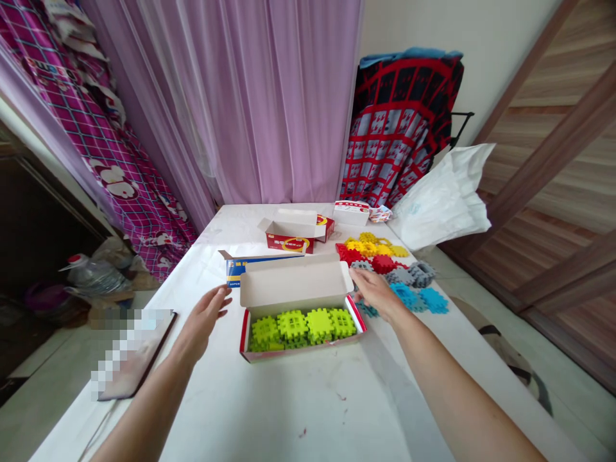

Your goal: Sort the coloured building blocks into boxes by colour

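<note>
While the left hand (206, 317) is hanging open, the right hand (374, 292) is touching the lid (296, 282)
Pinching? Can't tell; they're probably shutting green blocks (318, 325) in, lid needing folding next

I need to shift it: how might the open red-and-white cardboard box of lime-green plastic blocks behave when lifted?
Being thin card, the box would probably flex. Its raised lid, hinged at the back, may swing. The blocks lie exposed, so tilting might spill them.
</note>
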Available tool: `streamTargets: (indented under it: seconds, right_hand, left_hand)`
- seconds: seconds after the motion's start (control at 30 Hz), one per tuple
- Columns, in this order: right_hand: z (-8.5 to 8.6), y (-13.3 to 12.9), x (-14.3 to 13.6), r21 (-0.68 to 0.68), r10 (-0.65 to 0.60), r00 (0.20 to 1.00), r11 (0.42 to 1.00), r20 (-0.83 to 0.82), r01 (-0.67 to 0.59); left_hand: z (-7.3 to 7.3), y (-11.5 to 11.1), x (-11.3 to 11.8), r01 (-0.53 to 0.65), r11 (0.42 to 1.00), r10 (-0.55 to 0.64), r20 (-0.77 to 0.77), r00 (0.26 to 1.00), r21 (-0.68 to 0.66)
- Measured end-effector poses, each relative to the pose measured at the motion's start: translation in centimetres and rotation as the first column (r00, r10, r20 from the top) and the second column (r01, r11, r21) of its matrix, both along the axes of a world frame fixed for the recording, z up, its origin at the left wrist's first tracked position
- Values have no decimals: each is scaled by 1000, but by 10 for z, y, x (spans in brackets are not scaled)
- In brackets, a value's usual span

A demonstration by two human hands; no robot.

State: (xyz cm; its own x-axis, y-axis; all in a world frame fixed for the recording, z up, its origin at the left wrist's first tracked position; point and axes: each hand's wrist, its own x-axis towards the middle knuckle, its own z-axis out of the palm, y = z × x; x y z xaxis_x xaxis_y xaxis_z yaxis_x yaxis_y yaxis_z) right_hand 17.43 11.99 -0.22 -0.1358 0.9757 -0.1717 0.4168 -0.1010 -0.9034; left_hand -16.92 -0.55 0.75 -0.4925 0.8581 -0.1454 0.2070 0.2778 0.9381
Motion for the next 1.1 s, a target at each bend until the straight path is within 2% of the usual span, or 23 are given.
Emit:
streamTargets:
  seconds: [0.1,0.23,0.3,0.37,0.5,0.57,0.63,0.7,0.77,0.87,0.97,1.1]
  right_hand:
    - [-2,-1,-5,-108,-34,985,994,-170,16]
    - [1,-6,-7,-213,-75,946,977,-317,6]
    - [5,-9,-6,-246,-78,927,969,-366,-15]
    - [8,-11,-4,-256,-65,920,966,-388,-39]
    - [12,-14,3,-235,-37,946,971,-321,-42]
    - [13,-17,8,-205,19,955,975,-295,-83]
    - [13,-22,16,-160,127,943,970,-306,-183]
    - [13,-26,25,-115,224,922,955,-316,-272]
    - [12,-30,33,-92,252,912,951,-325,-296]
    - [9,-36,39,-86,191,925,969,-327,-231]
    - [7,-42,39,-68,149,944,982,-294,-176]
    - [10,-47,36,-90,81,957,990,-280,-110]
  left_hand:
    - [-17,-3,18,64,998,-61,299,952,-2]
    - [-16,-6,45,197,975,-223,481,848,104]
    - [-10,-5,54,234,962,-275,495,824,144]
    - [-3,-3,59,241,956,-291,472,832,164]
    - [2,-2,63,214,959,-276,463,842,184]
    - [0,-4,62,199,961,-269,490,829,191]
    - [-4,-7,60,189,961,-267,501,823,202]
    - [-9,-12,56,179,962,-260,482,837,207]
    - [-12,-17,51,172,969,-235,442,866,178]
    - [-13,-28,45,133,987,-154,338,928,87]
    - [-10,-37,41,91,996,-91,150,984,6]
    - [-4,-41,37,102,994,-103,-39,994,-45]
